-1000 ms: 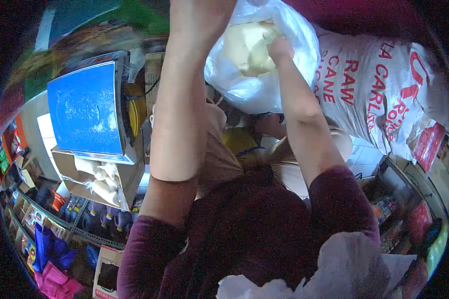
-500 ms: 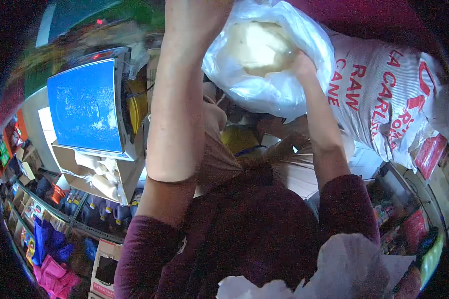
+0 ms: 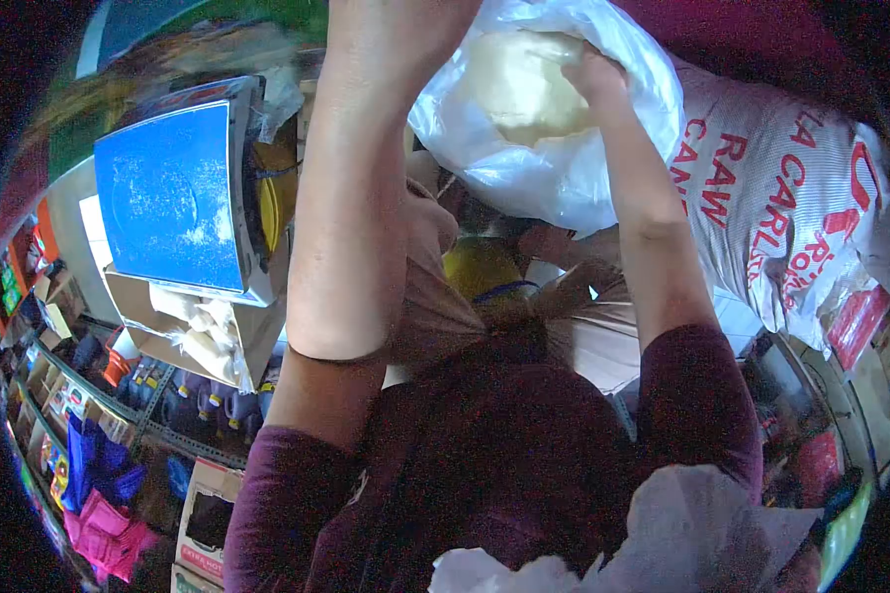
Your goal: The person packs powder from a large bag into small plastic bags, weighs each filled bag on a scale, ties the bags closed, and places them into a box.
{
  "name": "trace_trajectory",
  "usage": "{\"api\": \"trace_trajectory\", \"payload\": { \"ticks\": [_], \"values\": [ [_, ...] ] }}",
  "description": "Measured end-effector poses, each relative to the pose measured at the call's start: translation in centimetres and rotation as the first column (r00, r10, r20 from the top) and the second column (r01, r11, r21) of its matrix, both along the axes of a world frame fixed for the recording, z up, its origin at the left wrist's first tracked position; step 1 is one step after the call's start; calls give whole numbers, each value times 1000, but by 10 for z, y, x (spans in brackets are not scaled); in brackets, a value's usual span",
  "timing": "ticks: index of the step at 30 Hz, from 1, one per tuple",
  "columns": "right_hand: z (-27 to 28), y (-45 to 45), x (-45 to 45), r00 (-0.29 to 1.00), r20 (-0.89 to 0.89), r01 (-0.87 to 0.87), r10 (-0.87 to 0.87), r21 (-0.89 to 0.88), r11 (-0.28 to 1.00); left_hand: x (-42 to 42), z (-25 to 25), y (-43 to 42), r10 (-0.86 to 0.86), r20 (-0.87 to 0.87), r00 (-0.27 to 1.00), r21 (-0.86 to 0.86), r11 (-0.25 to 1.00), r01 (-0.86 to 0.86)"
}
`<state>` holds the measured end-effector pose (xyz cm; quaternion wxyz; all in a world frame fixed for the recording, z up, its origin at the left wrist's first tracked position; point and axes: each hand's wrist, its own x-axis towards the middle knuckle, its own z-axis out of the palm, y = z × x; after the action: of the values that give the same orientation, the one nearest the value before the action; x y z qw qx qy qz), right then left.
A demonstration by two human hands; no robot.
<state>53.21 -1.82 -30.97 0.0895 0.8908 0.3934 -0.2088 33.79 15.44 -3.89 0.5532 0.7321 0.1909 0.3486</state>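
Observation:
An open white plastic bag (image 3: 564, 183) at the top centre holds a pale, off-white mass (image 3: 524, 84), brightly lit in its middle. My right hand (image 3: 595, 77) reaches inside over the bag's near right rim. Its fingers look bent against the pale mass, and what they hold, if anything, is hidden. My left hand (image 3: 410, 15) is at the top edge beside the bag's left rim. Only its wrist end shows, with the fingers cut off by the frame. A large woven sack (image 3: 732, 178) with red lettering, "RAW CANE", lies to the right of the bag.
At left, a blue-faced box-shaped device (image 3: 168, 198) sits above an open carton (image 3: 158, 331) with white plastic. Shelves of bottles (image 3: 208, 395) and a pink bag (image 3: 109, 534) are at lower left. Torn white paper (image 3: 682, 524) covers the bottom right. A yellow object (image 3: 480, 267) lies below the bag.
My right hand has moved upward inside the bag, along its right side. The bag and sack appear slightly further right and lower in view. My left arm stays nearly in place.

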Motion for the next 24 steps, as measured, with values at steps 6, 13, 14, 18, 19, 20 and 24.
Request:
{"api": "trace_trajectory", "payload": {
  "ticks": [6,13,14,18,19,20,24],
  "values": [
    [-2,49,-30,988,145,-41,56,-109,993,10,-18,6,-19,66,998,143,990,9],
    [14,56,-73,822,-38,-569,568,-64,820,10,-1,-9,-2,14,1000,109,994,0],
    [13,54,-78,806,-104,-589,583,-49,806,11,2,-11,21,-5,1000,111,994,-20],
    [-5,22,-88,829,-223,-524,513,11,851,12,3,-8,-19,-111,994,180,983,39],
    [-1,14,-87,846,-236,-480,477,50,876,12,3,-9,-67,-137,988,150,985,88],
    [4,7,-85,848,-230,-480,477,47,876,12,3,-9,-116,-162,980,119,984,136],
    [34,-10,-73,878,-400,-285,264,8,959,5,-14,1,-123,-222,967,296,937,187]
  ]
}}
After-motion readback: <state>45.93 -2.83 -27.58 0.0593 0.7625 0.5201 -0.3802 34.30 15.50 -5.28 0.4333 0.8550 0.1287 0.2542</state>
